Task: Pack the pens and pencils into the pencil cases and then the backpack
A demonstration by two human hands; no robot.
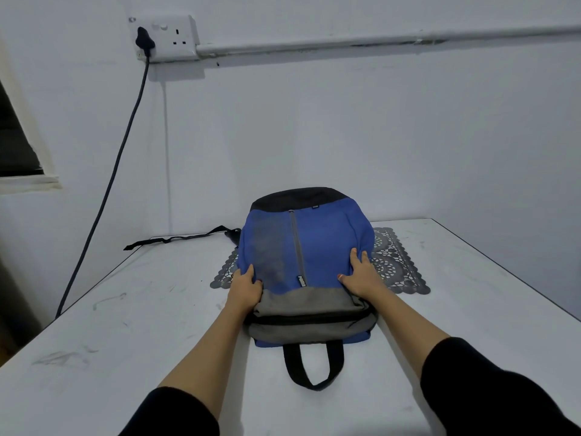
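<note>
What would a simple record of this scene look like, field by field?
Main thing: blue and grey backpack, lying flat
Under it: lace mat on a white table
Left hand: grips the backpack's left side
Right hand: rests on its right side, fingers straight
Carry loop: points toward the person
Pens, pencil cases: none in view
Wall: socket with a plugged-in cable

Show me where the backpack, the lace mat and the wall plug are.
backpack (323, 243): head view, blue front panel.
lace mat (397, 265): head view, bare right part.
wall plug (144, 39): head view, black body in the socket.
</note>
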